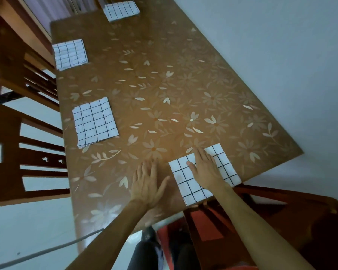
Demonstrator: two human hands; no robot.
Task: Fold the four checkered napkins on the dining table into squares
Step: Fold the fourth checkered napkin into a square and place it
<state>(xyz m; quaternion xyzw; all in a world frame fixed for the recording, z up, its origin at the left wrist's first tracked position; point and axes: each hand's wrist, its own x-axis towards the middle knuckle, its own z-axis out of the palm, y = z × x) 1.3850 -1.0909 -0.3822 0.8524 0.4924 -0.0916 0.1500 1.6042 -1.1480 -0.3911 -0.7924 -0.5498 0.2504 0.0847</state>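
Four white napkins with a black grid lie folded on the brown flower-patterned table [164, 84]. The nearest napkin [187, 184] sits at the table's near edge, and my right hand [205, 168] lies flat on it with fingers spread. Just to its left, my left hand [148, 182] rests flat on the bare tabletop, touching no cloth. A second napkin [95, 121] lies by the left edge. A third napkin [69, 54] is farther along that edge. The fourth napkin [121, 10] is at the far end.
Dark wooden chairs [27, 143] stand along the table's left side, and another chair [261, 221] with a red seat is below my right arm. A pale wall [281, 55] runs along the right side. A grey cable [47, 252] crosses the floor.
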